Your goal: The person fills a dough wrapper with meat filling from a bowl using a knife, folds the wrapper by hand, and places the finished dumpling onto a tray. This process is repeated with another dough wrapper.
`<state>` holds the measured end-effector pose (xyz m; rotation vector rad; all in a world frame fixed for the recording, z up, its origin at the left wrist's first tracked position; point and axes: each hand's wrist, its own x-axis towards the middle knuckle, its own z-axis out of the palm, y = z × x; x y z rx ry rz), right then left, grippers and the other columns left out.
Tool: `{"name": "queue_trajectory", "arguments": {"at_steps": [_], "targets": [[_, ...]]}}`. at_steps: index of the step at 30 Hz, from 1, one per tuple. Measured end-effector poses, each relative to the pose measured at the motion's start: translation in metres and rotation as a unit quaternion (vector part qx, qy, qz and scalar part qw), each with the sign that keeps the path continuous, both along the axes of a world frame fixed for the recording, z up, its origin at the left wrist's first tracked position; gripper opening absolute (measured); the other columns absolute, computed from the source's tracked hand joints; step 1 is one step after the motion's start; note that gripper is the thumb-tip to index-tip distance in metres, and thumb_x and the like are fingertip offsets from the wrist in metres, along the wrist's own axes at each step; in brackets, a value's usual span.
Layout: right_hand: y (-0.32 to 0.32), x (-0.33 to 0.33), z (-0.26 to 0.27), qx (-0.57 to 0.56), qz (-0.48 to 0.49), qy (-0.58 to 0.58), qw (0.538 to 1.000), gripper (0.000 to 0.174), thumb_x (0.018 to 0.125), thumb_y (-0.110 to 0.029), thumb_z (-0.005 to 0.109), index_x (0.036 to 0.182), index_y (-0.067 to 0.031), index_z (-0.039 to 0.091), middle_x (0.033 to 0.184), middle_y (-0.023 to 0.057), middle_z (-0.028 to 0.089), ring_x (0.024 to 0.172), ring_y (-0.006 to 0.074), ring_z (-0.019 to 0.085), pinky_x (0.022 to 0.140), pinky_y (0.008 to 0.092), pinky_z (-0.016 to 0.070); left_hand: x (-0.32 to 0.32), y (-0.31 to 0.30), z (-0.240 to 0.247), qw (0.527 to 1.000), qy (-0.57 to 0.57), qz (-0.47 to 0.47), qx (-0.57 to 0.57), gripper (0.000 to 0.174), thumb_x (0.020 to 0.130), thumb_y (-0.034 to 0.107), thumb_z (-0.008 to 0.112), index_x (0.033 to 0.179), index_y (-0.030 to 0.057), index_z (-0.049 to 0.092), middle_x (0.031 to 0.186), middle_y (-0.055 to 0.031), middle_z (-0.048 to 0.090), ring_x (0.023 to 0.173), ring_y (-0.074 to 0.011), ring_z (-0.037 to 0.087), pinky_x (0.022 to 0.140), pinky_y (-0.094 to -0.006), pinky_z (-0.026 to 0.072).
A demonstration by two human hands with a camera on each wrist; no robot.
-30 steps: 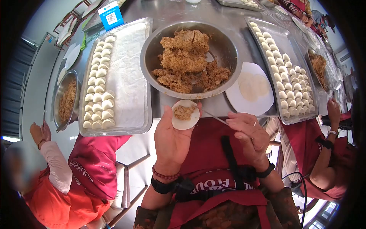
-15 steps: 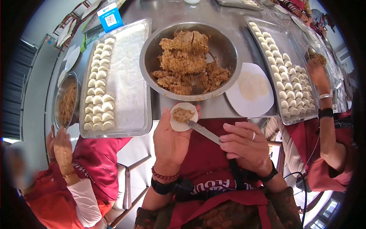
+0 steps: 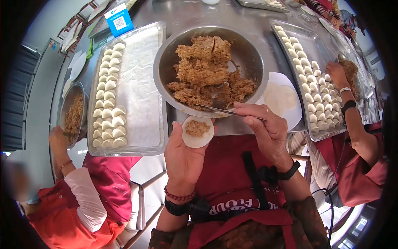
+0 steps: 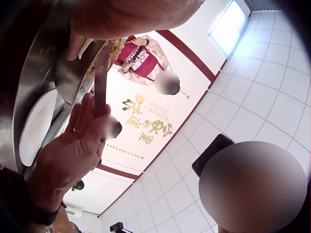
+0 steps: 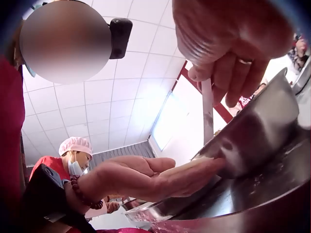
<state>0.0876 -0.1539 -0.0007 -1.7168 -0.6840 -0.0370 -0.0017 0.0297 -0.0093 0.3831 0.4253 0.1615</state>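
In the head view, the left hand (image 3: 183, 159) lies palm up below the bowl, carrying a round white wrapper (image 3: 190, 141) with brown filling (image 3: 197, 128) at its centre. The right hand (image 3: 267, 130) pinches the handle of a flat metal spatula (image 3: 232, 111), whose far end reaches over the near rim of the large metal bowl (image 3: 159, 79) beside the brown mixture (image 3: 203, 70). The left wrist view shows the spatula (image 4: 100, 82) upright between the right hand's (image 4: 68, 153) thumb and fingers. In the right wrist view the left hand (image 5: 146, 178) is flat, its fingers near the bowl.
Trays of folded dumplings stand left (image 3: 162, 124) and right (image 3: 317, 135) of the bowl. A white plate (image 3: 295, 121) with round wrappers lies right of it. A blue sign (image 3: 119, 20) stands behind the left tray. People sit on both sides, their hands at smaller bowls (image 3: 84, 124).
The spatula has left the filling on the wrapper and moved up to the bowl with the right hand. The left hand stays nearly in place. The neighbours' hands have shifted.
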Motion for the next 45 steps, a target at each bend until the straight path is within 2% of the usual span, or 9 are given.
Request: {"name": "queue_trajectory", "arguments": {"at_steps": [3,9,12,18,21,24,36,42,45], "targets": [[0.002,0.002,0.001,-0.03,-0.006,-0.017,0.999,0.017,0.095,-0.008,0.063,0.109,-0.0047,0.072,0.109,0.0114,0.073,0.099,0.02,0.066,0.089,0.0311,0.0518,0.002,0.0,0.003,1.0,0.008,0.012,0.019,0.051,0.109,0.034,0.025,0.142,-0.0047,0.034,0.143,-0.0247,0.047,0.133,-0.0402,0.046,0.113,-0.0579,0.0367],[-0.005,-0.001,0.003,0.041,0.003,0.106,0.993,0.018,0.097,-0.009,0.06,0.11,-0.0045,0.071,0.109,0.0098,0.073,0.1,0.0178,0.066,0.09,0.0291,0.0504,0.004,0.001,0.008,1.0,-0.012,0.018,-0.003,0.049,0.109,0.032,0.025,0.142,-0.003,0.034,0.144,-0.0212,0.046,0.136,-0.0365,0.044,0.114,-0.0596,0.0343],[-0.007,-0.002,-0.001,0.067,-0.024,0.119,0.99,0.018,0.097,-0.008,0.06,0.11,-0.0042,0.071,0.111,0.0092,0.072,0.1,0.017,0.065,0.091,0.0291,0.0501,0.004,0.001,0.009,1.0,-0.013,0.019,0.003,0.049,0.109,0.032,0.025,0.143,-0.0026,0.034,0.145,-0.0208,0.046,0.136,-0.0362,0.043,0.115,-0.0597,0.0338],[0.01,0.011,-0.001,-0.014,-0.028,-0.023,0.999,0.017,0.096,-0.009,0.063,0.11,-0.0061,0.072,0.11,0.009,0.073,0.103,0.0201,0.065,0.091,0.0301,0.0505,0.005,0.002,0.007,1.0,-0.009,0.018,-0.004,0.05,0.109,0.032,0.024,0.143,-0.0029,0.033,0.146,-0.0208,0.045,0.137,-0.0362,0.043,0.115,-0.0589,0.034],[0.015,0.011,-0.004,-0.013,-0.023,-0.015,1.0,0.016,0.095,-0.01,0.064,0.108,-0.0072,0.072,0.108,0.0087,0.073,0.104,0.0212,0.065,0.091,0.0308,0.051,0.006,0.003,0.008,1.0,-0.005,0.021,0.001,0.05,0.109,0.032,0.024,0.143,-0.0033,0.033,0.146,-0.0212,0.045,0.137,-0.0363,0.042,0.115,-0.0587,0.0344],[0.016,0.012,-0.003,-0.004,-0.015,-0.008,1.0,0.015,0.095,-0.011,0.064,0.107,-0.0074,0.073,0.108,0.0083,0.073,0.102,0.0205,0.065,0.09,0.0308,0.0515,0.005,0.004,0.008,1.0,-0.02,0.018,0.007,0.048,0.109,0.032,0.03,0.139,-0.0033,0.039,0.139,-0.018,0.051,0.13,-0.0308,0.051,0.11,-0.0529,0.0431],[0.016,0.019,0.007,-0.021,0.031,0.064,0.997,0.015,0.095,-0.013,0.064,0.104,-0.0064,0.073,0.104,0.0079,0.074,0.099,0.0169,0.067,0.085,0.0281,0.0527,0.006,0.008,0.008,1.0,-0.025,0.016,0.005,0.047,0.109,0.031,0.028,0.139,-0.0044,0.039,0.139,-0.0184,0.051,0.129,-0.0311,0.051,0.11,-0.0521,0.0435],[0.008,0.015,0.002,0.014,0.045,0.047,0.998,0.017,0.097,-0.012,0.061,0.106,-0.0035,0.072,0.109,0.0098,0.073,0.1,0.0171,0.068,0.089,0.0281,0.0513,0.005,0.008,0.009,0.999,-0.037,0.018,0.0,0.048,0.109,0.032,0.028,0.138,-0.0047,0.04,0.138,-0.0186,0.052,0.129,-0.0312,0.052,0.109,-0.0515,0.0442],[0.002,0.01,0.004,0.096,0.054,0.15,0.983,0.019,0.099,-0.011,0.058,0.11,-0.0007,0.071,0.113,0.012,0.072,0.105,0.017,0.066,0.093,0.0292,0.0499,0.004,0.009,0.007,0.999,-0.039,0.015,0.001,0.048,0.109,0.032,0.03,0.138,-0.0047,0.04,0.137,-0.0187,0.052,0.128,-0.0312,0.052,0.109,-0.0518,0.044]]}}
